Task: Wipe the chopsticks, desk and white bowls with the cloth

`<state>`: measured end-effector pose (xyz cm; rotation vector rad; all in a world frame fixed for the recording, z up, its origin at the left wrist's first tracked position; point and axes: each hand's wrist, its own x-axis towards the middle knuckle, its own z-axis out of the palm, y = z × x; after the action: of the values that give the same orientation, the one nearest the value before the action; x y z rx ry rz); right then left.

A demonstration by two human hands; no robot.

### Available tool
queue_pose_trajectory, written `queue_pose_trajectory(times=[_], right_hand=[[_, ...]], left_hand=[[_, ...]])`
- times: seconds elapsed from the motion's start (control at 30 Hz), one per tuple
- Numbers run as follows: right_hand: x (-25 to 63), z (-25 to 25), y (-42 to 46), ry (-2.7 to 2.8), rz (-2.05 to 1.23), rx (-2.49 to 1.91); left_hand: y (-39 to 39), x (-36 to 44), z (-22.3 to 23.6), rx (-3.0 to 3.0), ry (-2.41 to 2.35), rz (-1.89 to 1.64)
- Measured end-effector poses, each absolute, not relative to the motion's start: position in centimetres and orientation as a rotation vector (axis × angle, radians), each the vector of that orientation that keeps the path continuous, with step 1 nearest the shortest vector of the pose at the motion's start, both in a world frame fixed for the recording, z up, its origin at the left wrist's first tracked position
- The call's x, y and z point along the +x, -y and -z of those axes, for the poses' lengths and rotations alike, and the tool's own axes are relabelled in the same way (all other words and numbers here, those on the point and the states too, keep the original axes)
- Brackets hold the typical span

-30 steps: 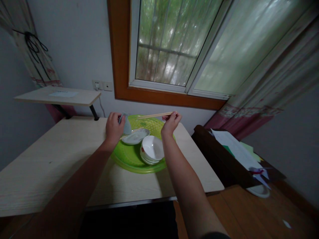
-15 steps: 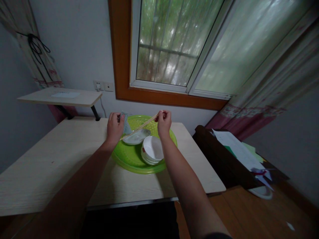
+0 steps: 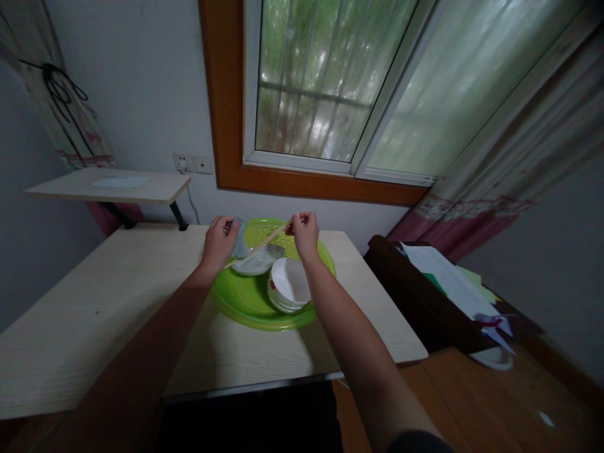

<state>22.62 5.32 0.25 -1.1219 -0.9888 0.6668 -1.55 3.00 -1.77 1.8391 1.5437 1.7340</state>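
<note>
My left hand (image 3: 219, 243) is closed on a grey scouring cloth (image 3: 241, 237), which stands up between thumb and fingers. Pinched in my right hand (image 3: 306, 235) is the upper end of a pair of light wooden chopsticks (image 3: 265, 243). They slant down to the left, past the cloth, and their lower end sticks out below my left hand. Under them lies a round green plastic basin (image 3: 245, 301). A shallow whitish dish (image 3: 258, 260) rests in it, and a stack of white bowls (image 3: 289, 280) stands by my right wrist.
The basin sits on a pale wooden table (image 3: 141, 264). A small raised shelf (image 3: 155, 185) with black legs stands at the back left. Beyond the table is a wall with a window (image 3: 321, 82). Right of the table, a dark cabinet (image 3: 401, 283) carries papers (image 3: 438, 277).
My right hand has moved slightly left with the chopsticks, whose lower end now reaches further past my left hand. The cloth has shifted slightly right.
</note>
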Motion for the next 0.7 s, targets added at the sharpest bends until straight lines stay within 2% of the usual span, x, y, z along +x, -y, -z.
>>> queue_pose_trajectory(times=[0.3, 0.43, 0.7], right_hand=[[22.5, -2.7, -4.3, 1.29, -0.715, -1.338], [23.0, -3.2, -4.0, 1.473, -0.77, -1.452], [25.3, -0.3, -3.8, 1.444, -0.956, -1.578]], left_hand=[[-2.5, -1.8, 0.2, 1.608, -1.503, -1.644], [-3.2, -3.1, -0.6, 1.556, -1.444, -1.5], [-3.3, -7.8, -0.3, 1.217, -1.214, -1.433]])
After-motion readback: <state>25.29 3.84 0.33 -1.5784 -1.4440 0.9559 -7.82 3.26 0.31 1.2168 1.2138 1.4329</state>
